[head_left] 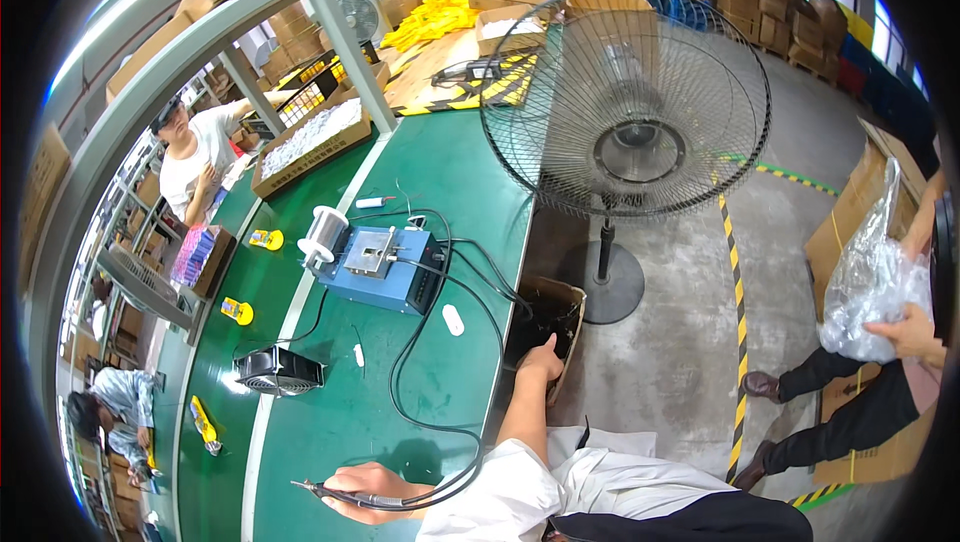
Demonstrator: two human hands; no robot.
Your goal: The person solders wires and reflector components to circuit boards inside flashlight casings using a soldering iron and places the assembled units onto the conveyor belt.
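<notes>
My left hand (368,492) is wrapped round a thin soldering iron (318,488) low over the green bench, its tip pointing left. A black cable runs from the iron back past the wrist. My right hand (541,360) reaches down beyond the bench edge into an open cardboard box (570,304) with a dark inside; most of its fingers are hidden. On the bench stands a blue soldering machine (378,282) with a white spool (325,234) at its left corner. A white oval piece (453,320) lies beside the machine, and a small white part with a wire (359,354) lies nearer.
A small black fan (279,372) and yellow items (237,311) sit toward the bench's far left. A big pedestal fan (640,147) rises just right of the bench. At far right a person holds a clear bag (875,282). Two other people are along the left side.
</notes>
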